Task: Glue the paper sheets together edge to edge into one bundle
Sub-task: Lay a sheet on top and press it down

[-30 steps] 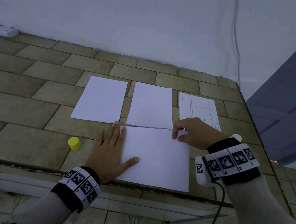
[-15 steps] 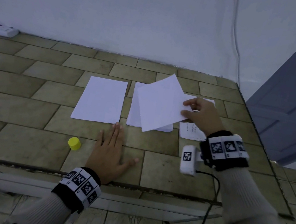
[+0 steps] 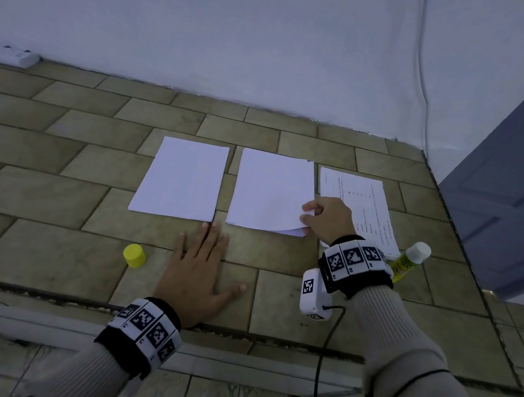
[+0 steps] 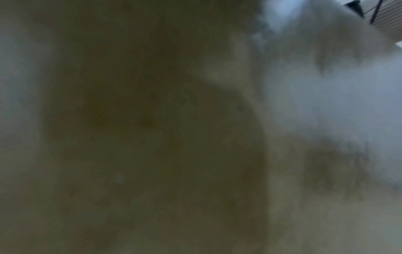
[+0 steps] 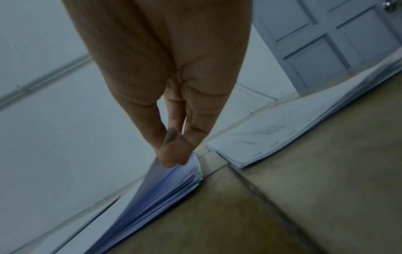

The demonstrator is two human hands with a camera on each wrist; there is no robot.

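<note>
Midway at best, the right hand [image 3: 327, 220] pinches the top sheet's near right corner on the middle paper stack [image 3: 271, 196], while the left hand [image 3: 201, 267] lies spread flat on the tabletop [image 3: 42, 250] toward its near edge. Three stacks lie apart; the glue stick [image 3: 409, 259] stands uncapped, its yellow cap [image 3: 134, 255] aside, and no joined sheets show.

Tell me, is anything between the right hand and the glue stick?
Nothing visible. The glue stick stands on the tiles beside the right wrist, right of the printed sheets. The right hand itself is occupied, pinching the top sheet of the middle stack.
</note>
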